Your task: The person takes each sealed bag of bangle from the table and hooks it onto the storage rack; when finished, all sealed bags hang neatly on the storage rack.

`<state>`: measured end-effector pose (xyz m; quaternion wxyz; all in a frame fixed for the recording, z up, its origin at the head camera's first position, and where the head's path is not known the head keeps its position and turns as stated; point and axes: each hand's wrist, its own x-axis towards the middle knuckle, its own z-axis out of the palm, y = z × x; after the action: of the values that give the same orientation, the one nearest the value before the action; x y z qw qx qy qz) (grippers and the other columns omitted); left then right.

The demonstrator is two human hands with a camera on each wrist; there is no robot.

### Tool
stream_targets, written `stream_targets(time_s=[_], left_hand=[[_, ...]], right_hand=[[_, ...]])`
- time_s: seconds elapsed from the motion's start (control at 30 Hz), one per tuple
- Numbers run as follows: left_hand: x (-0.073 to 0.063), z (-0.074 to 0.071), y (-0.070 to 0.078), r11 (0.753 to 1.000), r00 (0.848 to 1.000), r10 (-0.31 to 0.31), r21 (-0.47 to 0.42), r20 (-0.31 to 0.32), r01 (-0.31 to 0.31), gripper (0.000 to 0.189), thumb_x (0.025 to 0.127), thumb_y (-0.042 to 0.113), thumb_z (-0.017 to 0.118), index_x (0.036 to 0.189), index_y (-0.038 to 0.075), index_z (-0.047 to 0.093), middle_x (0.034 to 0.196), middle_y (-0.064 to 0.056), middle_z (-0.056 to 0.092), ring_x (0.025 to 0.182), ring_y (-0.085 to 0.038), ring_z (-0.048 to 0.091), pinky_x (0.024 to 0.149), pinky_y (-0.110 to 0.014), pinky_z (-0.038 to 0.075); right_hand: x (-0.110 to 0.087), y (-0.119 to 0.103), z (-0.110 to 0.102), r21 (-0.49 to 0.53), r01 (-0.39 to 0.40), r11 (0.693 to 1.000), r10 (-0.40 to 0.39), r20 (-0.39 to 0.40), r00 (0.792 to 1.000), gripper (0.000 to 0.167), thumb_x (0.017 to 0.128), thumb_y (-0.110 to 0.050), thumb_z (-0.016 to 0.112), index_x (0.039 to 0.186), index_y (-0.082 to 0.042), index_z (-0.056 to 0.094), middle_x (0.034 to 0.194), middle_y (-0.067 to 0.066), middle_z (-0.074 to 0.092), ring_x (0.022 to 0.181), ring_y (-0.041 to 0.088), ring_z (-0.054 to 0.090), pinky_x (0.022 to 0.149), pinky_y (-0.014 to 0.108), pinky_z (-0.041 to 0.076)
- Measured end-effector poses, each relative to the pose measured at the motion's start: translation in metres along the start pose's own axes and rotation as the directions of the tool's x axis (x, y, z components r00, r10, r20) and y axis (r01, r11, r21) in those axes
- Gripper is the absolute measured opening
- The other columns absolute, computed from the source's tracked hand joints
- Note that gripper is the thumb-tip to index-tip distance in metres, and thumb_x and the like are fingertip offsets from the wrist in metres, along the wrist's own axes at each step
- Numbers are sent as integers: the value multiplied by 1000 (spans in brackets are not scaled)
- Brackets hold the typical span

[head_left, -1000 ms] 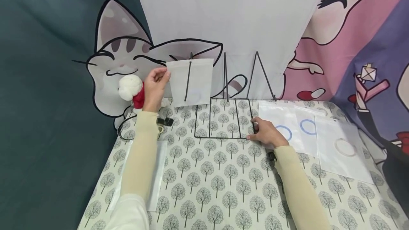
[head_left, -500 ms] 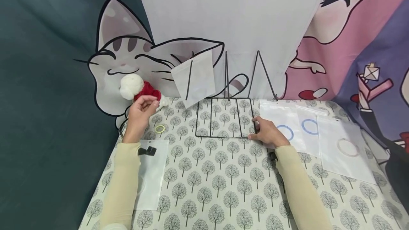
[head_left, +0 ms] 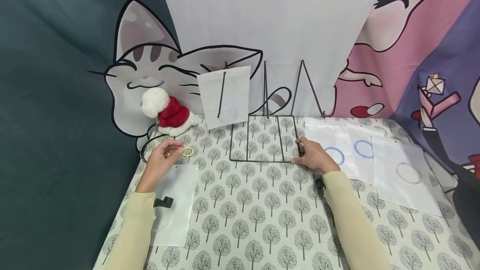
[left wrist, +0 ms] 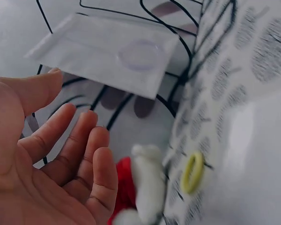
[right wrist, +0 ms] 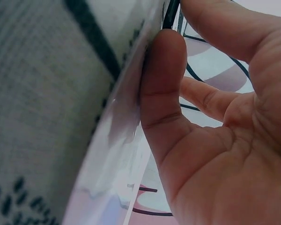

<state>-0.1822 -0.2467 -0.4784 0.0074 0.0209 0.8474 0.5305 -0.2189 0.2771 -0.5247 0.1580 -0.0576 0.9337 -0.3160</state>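
Frosted plastic, slightly tilted, hangs by its punched hole on the leftmost upright [head_left: 221, 94] of the black wire rack [head_left: 280, 138], which stands at twelve o'clock from the middle of the tree-print tablecloth [head_left: 258, 203]. I judge that hanging bag [head_left: 237, 93] done, since no hand touches it. The middle upright [head_left: 265, 88] and the right upright [head_left: 313, 88] carry no bag, so by my reckoning one of three is filled, and the bags lying flat are what I have left to draw on.

My left hand [head_left: 159, 163] is at ten o'clock, fingers loosely bent, thumb apart, gripping nothing. My right hand [head_left: 316, 155], at two, holds the rack's near right corner between thumb and forefinger.

As for contents, the hanging bag has a lavender ring [left wrist: 141, 69] inside. At two o'clock, one flat bag [head_left: 328, 134] holds a blue ring [head_left: 343, 155], and the overlapping bag [head_left: 363, 168] holds a second blue ring [head_left: 363, 140]. At three, another bag [head_left: 397, 155] holds a whitish ring [head_left: 396, 172]. At nine lies one more bag [head_left: 179, 203], its contents too faint for me to name. Outside any bag, a yellow ring [head_left: 192, 151] lies near my left fingertips.
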Motion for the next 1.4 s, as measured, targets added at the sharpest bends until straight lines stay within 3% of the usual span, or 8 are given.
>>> stream_targets(time_s=[0.2,0.3,0.53,0.7,0.87,1.03,1.17,1.4], left_hand=[[-15,-8,-28,997,999,-28,67,-24,30,48,104,38,69,136,3,63,125,-10,69,109,-4,63,91,-15,49],[-24,-14,-40,989,998,-59,136,-20,61,49,104,39,69,137,3,64,127,-12,70,111,-9,64,91,-15,49],[-43,-30,-55,941,993,-112,317,-31,116,52,103,41,70,141,6,61,133,-20,68,124,-35,63,106,-45,49],[-53,-33,-59,910,992,-118,395,-34,122,51,101,35,74,141,5,63,136,-23,67,127,-41,62,108,-55,48],[-57,-32,-61,895,988,-121,421,-95,150,51,98,31,77,138,2,63,132,-26,64,121,-42,61,100,-56,49],[-56,-30,-64,883,974,-176,414,-145,221,66,95,30,79,146,-3,54,133,-29,54,120,-43,54,99,-59,47],[-55,-30,-70,878,970,-188,418,-151,235,70,93,26,82,147,-4,50,137,-30,51,123,-45,54,99,-59,48],[-52,-30,-76,883,963,-215,389,-162,263,70,89,21,85,143,-6,49,132,-28,54,114,-42,55,93,-53,47]], right_hand=[[1,-4,-4,7,-2,1000,2,8,1000,86,92,-31,85,159,-4,38,137,31,60,128,50,58,110,66,45],[0,-4,-3,10,-9,1000,9,8,1000,86,91,-30,85,159,-4,38,139,31,60,130,51,57,111,66,44],[3,-6,0,1,0,1000,0,6,1000,87,91,-30,85,159,-5,38,138,32,61,130,51,58,113,67,43],[5,-8,0,-12,12,1000,-12,5,1000,85,92,-30,84,159,-5,38,138,31,61,130,50,58,112,67,43],[4,-5,2,-24,-2,1000,2,-1,1000,85,92,-31,84,158,-5,38,138,31,61,131,50,58,113,66,43],[2,-2,2,-18,1,1000,-1,-6,1000,86,91,-30,85,158,-4,38,138,33,61,131,51,58,113,67,43],[1,-2,1,-9,2,1000,-2,-4,1000,86,91,-30,84,159,-4,37,138,33,61,130,51,58,113,67,43],[1,-3,1,-9,-1,1000,1,3,1000,86,92,-29,85,159,-4,38,137,32,61,129,51,58,112,66,44]])
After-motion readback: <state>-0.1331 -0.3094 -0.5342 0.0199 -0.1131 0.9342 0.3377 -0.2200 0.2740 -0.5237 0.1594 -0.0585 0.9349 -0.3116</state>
